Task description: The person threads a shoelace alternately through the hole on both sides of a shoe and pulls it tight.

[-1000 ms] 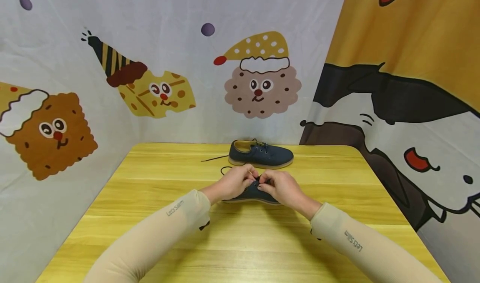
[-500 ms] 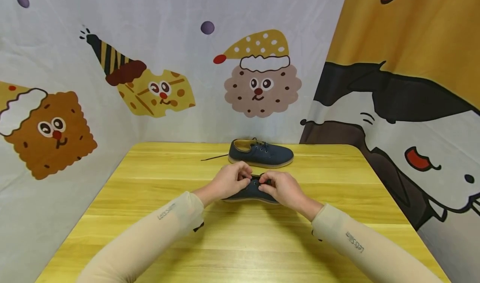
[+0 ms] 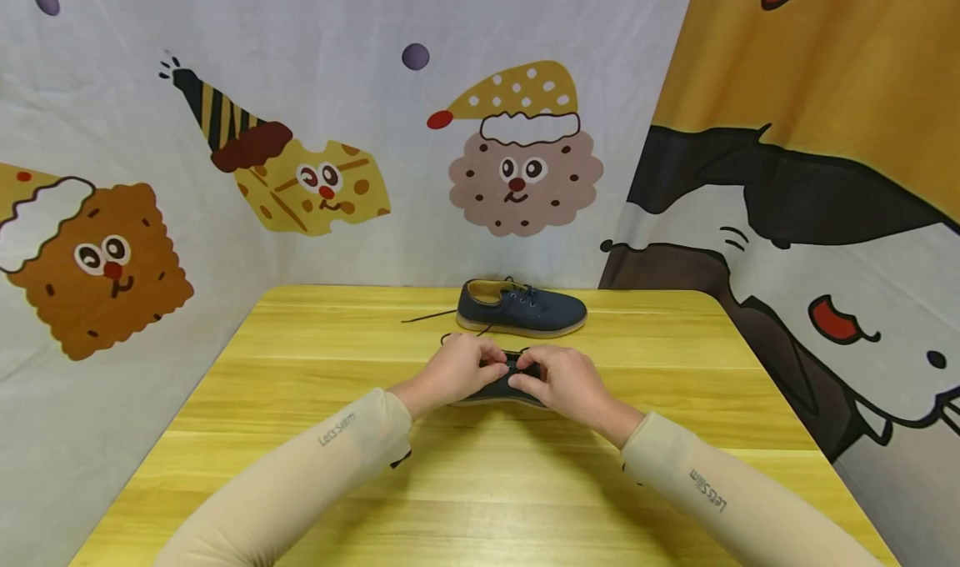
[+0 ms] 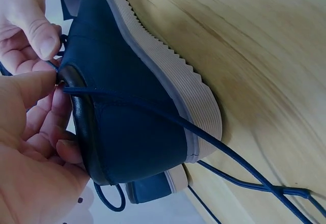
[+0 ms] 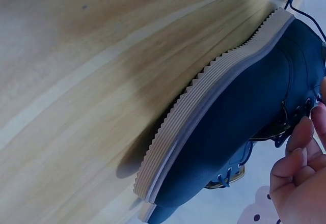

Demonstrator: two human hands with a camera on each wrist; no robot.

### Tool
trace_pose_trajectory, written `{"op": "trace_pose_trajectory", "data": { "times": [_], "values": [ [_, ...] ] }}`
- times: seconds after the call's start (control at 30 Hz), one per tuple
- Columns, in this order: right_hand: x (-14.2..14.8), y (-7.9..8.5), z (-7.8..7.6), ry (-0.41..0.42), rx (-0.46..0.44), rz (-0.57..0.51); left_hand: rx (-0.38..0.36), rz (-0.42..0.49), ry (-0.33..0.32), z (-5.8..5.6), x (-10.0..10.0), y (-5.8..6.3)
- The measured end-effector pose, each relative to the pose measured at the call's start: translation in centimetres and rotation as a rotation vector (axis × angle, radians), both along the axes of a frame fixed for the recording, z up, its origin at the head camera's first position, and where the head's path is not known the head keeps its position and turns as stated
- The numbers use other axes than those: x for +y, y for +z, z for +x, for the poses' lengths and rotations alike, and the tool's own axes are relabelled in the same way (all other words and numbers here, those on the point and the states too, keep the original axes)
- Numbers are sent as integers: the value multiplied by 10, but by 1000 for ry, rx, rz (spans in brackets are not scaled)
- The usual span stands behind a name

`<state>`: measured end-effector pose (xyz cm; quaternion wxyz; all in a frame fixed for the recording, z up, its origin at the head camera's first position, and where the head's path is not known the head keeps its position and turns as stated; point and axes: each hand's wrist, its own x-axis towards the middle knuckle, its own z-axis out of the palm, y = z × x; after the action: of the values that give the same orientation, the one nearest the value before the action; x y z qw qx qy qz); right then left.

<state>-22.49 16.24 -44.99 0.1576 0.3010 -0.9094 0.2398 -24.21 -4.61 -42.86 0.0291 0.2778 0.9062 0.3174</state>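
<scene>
Between both hands on the table stands a dark blue lace-up shoe [image 3: 498,394] with a pale ridged sole, toe to the right. My left hand [image 3: 461,367] is at its opening; in the left wrist view its thumb and finger pinch the dark shoelace [image 4: 229,152] by the collar. That lace runs back over the heel onto the wood. Close by, my right hand [image 3: 568,377] has thumb and forefinger bent at the eyelets [image 5: 307,102], pinching lace there. Fingers partly hide the lacing and tongue.
A matching blue shoe [image 3: 555,310] stands behind, near the back edge of the yellow wooden table [image 3: 495,492], toe also to the right. Its loose lace [image 3: 429,317] trails left. A printed cloth [image 3: 337,50] hangs behind the table.
My left hand first drew a little left and has come back toward the eyelets. The right hand has shifted slightly left over the lacing. The far shoe has stayed put.
</scene>
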Motion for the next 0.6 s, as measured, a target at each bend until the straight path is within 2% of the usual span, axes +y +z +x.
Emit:
{"op": "trace_pose_trajectory", "data": {
  "times": [0.1,0.2,0.4,0.6],
  "values": [
    [0,-1,-1,5,16,-3,28,-5,2,1,1,0],
    [1,-2,-1,21,17,-11,112,-35,-29,2,2,0],
    [3,-3,-4,84,4,-49,450,-192,-131,7,5,-2],
    [5,-3,-6,143,-40,-79,746,-393,-150,11,9,-5]
  ]
}}
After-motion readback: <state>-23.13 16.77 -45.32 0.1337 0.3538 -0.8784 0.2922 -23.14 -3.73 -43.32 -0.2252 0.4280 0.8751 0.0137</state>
